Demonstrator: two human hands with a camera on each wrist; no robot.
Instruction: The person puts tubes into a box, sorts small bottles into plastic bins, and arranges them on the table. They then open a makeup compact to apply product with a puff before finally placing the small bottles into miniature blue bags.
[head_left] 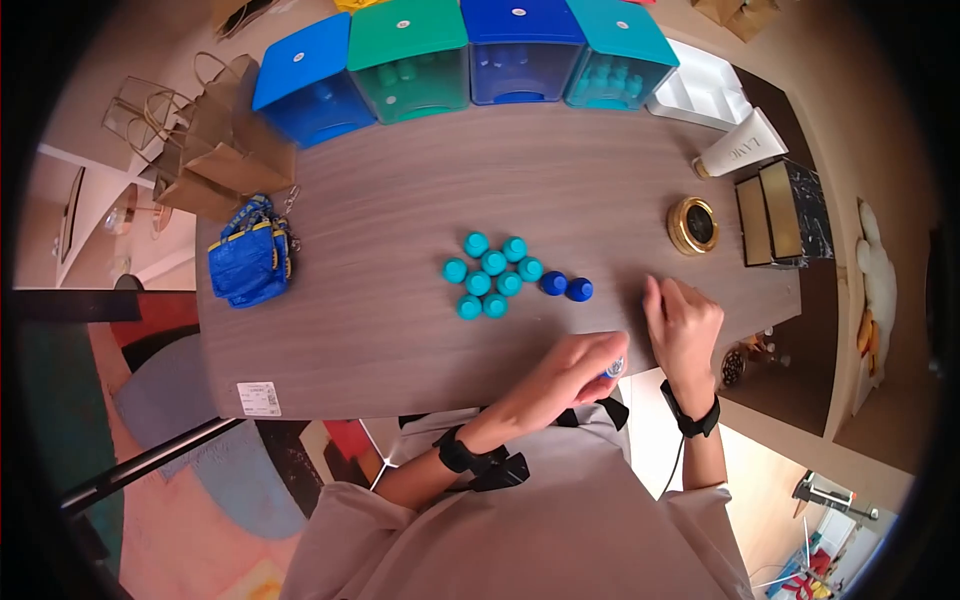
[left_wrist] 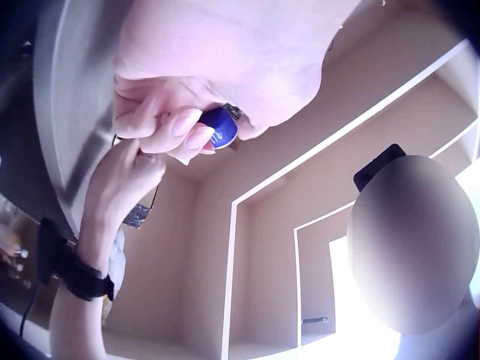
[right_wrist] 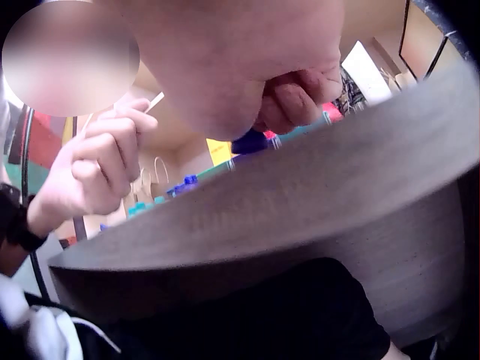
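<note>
My left hand is over the front table edge, gripping a small blue round piece with white print between curled fingers and thumb. Most of that piece is hidden by the hand. To its right, my right hand has curled fingers and a raised thumb near the table's front edge. A dark blue patch shows below this hand in the right wrist view; I cannot tell whether the hand holds it. Beyond the left hand stand two small dark blue pieces, beside a cluster of several teal pieces.
At the back stand coloured bins: light blue, green, dark blue and teal. A white tray, tube, gold-rimmed jar and boxes stand right; paper bags and a blue bag, left.
</note>
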